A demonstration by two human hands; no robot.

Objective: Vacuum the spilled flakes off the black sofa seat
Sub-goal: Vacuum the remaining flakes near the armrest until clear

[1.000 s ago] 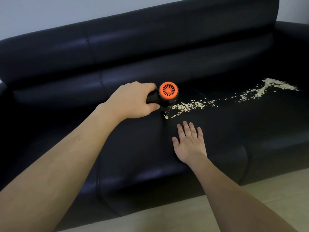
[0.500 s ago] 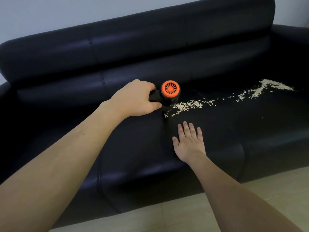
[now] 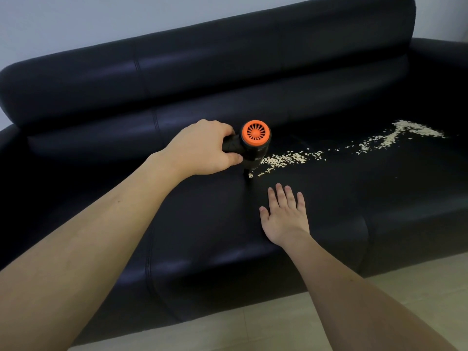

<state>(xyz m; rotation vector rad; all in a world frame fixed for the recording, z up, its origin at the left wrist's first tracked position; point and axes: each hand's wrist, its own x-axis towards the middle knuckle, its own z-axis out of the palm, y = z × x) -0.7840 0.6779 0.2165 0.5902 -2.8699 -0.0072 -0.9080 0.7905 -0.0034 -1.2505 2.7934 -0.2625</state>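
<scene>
We see the handheld vacuum (image 3: 254,145) on the sofa seat (image 3: 202,214), its nozzle at the left end of the trail of flakes (image 3: 291,159), which runs right and back. The left hand (image 3: 202,152) is left of the vacuum, on its handle. The right hand (image 3: 285,216) lies on the seat before the flakes.

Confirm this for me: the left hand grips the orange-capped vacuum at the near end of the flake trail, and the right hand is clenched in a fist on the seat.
One thing is off. The right hand is not a fist; the head view shows it lying flat, fingers straight, on the sofa seat. The rest holds: the left hand grips the vacuum at the near end of the flakes.
</scene>
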